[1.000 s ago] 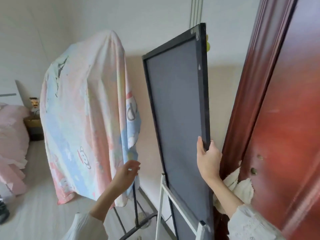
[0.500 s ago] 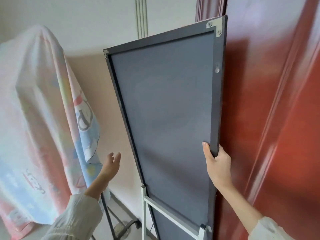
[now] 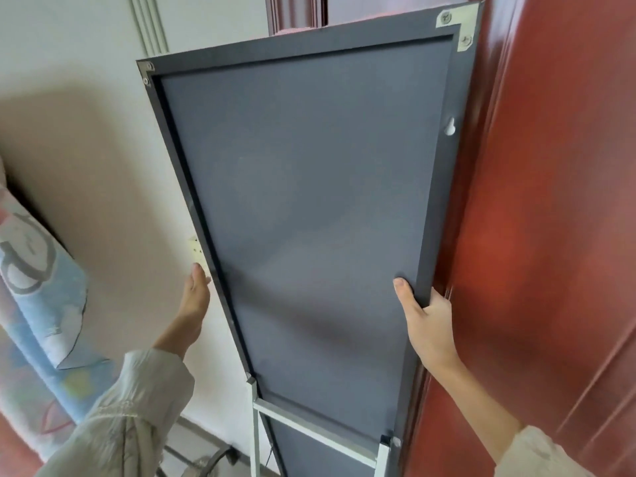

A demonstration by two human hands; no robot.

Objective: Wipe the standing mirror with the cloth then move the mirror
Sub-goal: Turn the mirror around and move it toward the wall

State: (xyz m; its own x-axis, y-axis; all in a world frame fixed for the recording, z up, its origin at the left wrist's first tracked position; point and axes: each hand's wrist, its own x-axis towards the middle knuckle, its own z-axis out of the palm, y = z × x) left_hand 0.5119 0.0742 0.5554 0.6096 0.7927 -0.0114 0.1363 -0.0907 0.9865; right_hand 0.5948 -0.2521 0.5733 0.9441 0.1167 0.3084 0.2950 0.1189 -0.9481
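Observation:
The standing mirror [image 3: 309, 208] fills the middle of the view with its dark grey back panel facing me; its glass side is hidden. A white stand frame [image 3: 311, 430] is fixed across its lower part. My right hand [image 3: 425, 321] grips the mirror's right edge, thumb on the back panel and fingers wrapped behind. My left hand [image 3: 197, 292] reaches to the mirror's left edge with fingers extended; whether it touches the frame I cannot tell. No cloth is in sight.
A dark red wooden door [image 3: 550, 235] stands directly right of the mirror. A cream wall [image 3: 103, 166] lies behind on the left. A rack draped in a patterned pastel sheet [image 3: 38, 304] stands at far left, its black base [image 3: 206, 463] on the floor.
The mirror has swung to face me more squarely and sits closer to the door. My left hand has moved right, from near the sheet up to the mirror's left edge.

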